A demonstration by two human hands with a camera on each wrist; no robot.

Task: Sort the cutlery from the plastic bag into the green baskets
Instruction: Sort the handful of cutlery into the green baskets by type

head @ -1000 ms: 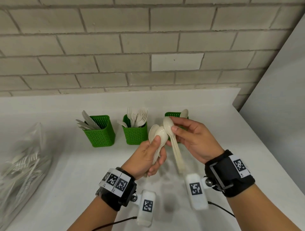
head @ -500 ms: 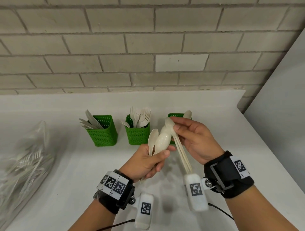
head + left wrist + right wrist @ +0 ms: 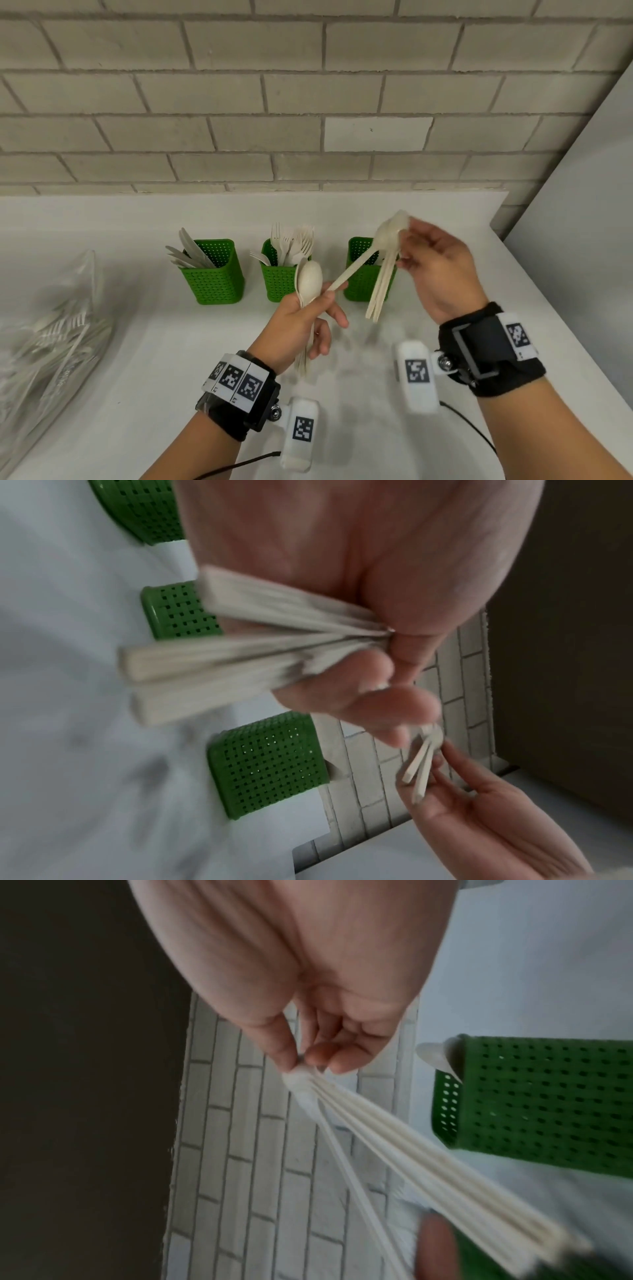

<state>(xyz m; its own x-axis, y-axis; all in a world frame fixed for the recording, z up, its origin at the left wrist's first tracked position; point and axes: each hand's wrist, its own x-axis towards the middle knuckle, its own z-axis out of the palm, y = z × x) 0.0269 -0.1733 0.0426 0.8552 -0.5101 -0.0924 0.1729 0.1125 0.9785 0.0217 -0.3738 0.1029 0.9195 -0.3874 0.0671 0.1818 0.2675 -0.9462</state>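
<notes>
Three green baskets stand in a row: the left basket has knives, the middle basket forks, the right basket a spoon. My left hand grips a few cream spoons, bowls up, handles fanned below the palm. My right hand is raised over the right basket and pinches several spoons by their bowls, handles hanging down. One of those spoons slants back with its handle tip at my left fingers. The clear plastic bag of cutlery lies at the far left.
The white counter ends in a brick wall behind the baskets. A grey panel rises at the right. A spoon bowl sticks out of the right basket.
My right hand has risen up and to the right, away from my left hand, drawing one more spoon out of the left hand's bunch by its bowl. The left hand stayed roughly in place.
</notes>
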